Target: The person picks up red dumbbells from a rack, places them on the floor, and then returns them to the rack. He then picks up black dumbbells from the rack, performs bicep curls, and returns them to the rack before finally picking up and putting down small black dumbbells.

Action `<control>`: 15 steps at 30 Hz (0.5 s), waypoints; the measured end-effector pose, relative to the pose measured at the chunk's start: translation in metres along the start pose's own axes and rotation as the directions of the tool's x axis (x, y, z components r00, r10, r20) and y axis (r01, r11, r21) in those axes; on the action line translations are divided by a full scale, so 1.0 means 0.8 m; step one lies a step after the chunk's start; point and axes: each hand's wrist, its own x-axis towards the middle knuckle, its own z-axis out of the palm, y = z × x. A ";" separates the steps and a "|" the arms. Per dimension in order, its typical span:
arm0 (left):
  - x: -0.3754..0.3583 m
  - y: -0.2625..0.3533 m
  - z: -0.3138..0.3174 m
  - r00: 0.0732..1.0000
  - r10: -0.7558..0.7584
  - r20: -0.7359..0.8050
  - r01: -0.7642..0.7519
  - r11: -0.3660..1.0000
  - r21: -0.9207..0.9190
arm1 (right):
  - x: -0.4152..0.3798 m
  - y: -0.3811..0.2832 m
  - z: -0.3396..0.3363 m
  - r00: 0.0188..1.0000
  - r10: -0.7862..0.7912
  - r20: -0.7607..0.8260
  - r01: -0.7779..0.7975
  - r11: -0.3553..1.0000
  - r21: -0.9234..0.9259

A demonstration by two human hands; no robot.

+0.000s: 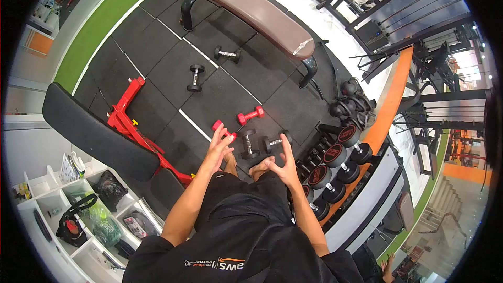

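Observation:
My left hand (214,151) is raised in front of my body with its fingers apart, holding nothing. Behind its fingertips a red dumbbell (217,124) is partly hidden. My right hand (284,166) is also open, fingers spread and empty. It overlaps the view of a black dumbbell with a metal handle (273,143) on the floor. Between the hands, near my bare feet, lies another black dumbbell (248,144). A second red dumbbell (250,116) rests just beyond it. Farther out are two more black dumbbells, one upright in view (195,78) and one crosswise (227,54).
A brown flat bench (257,10) stands ahead on black floor mats. To the left is a black-padded bench (94,131) with a red frame (126,106). White cubbies (78,186) hold bags at lower left. A dumbbell rack (335,173) and kettlebells (350,102) line the right.

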 end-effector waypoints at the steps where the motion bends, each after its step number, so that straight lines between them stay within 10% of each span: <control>1: 0.006 0.000 0.003 1.000 -0.011 -0.012 0.011 1.000 -0.008 | 0.002 0.013 0.002 0.998 0.066 -0.001 -0.065 0.983 0.170; 5: 0.025 -0.011 0.019 1.000 -0.009 -0.028 0.011 0.999 0.045 | 0.005 0.026 -0.024 0.971 0.233 0.054 -0.223 0.800 0.557; 15: 0.042 -0.097 0.088 0.980 -0.074 -0.186 0.050 0.990 -0.131 | 0.048 0.074 -0.105 0.929 0.294 0.225 -0.331 0.387 0.861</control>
